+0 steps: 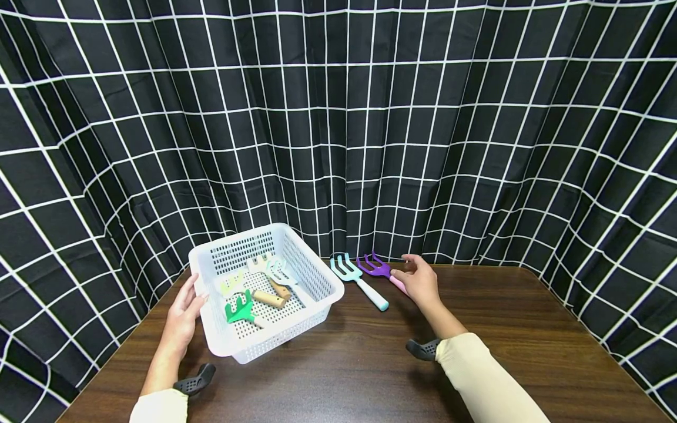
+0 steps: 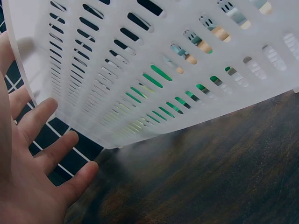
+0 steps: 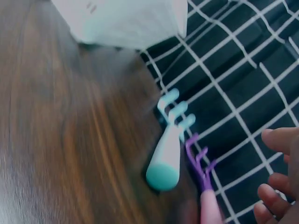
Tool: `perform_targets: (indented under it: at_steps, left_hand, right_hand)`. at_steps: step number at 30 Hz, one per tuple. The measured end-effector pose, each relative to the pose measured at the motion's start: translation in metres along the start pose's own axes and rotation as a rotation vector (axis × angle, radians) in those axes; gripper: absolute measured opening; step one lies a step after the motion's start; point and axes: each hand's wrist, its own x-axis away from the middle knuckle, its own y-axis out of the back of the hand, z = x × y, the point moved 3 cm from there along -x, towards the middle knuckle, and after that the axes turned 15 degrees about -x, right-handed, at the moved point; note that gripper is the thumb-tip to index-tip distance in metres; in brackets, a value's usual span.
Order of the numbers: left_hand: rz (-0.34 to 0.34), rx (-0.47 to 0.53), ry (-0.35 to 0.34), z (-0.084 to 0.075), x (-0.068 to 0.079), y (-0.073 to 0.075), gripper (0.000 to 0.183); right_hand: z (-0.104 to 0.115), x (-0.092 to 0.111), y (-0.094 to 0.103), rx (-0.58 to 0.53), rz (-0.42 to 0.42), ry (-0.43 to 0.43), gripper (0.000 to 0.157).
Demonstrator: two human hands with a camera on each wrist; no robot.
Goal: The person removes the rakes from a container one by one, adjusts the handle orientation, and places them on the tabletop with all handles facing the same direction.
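Observation:
My left hand (image 1: 181,317) is at the left side of a white perforated plastic basket (image 1: 280,331), with relaxed, spread fingers at its rim. Several small garden tools lie inside, among them a green hand rake (image 1: 242,308) and a tool with a wooden handle (image 1: 268,298). My right hand (image 1: 422,286) hovers by the pink handle of a purple hand rake (image 1: 378,269); the right wrist view shows its loosely bent fingers (image 3: 275,198) apart from that handle. Left of the purple rake, a light blue hand rake (image 1: 372,294) with a white handle lies on the table.
The brown wooden table (image 1: 338,382) ends at a black curtain (image 1: 396,147) with a white grid, which stands behind and along both sides. Both rakes have their tines toward the curtain. A black band (image 1: 195,380) sits on the left wrist, another (image 1: 422,349) on the right.

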Motion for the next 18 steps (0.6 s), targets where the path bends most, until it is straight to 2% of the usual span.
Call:
perform_targets:
  at_steps: [9, 18]
  left_hand:
    - [0.0, 0.016, 0.005, 0.001, -0.001, 0.0, 0.062]
    - [0.001, 0.009, 0.001, 0.0, 0.0, 0.0, 0.063]
  right_hand:
    - [0.036, 0.004, -0.021, -0.163, 0.041, -0.009, 0.054]
    - [0.072, 0.012, -0.045, -0.279, 0.122, 0.028, 0.056]
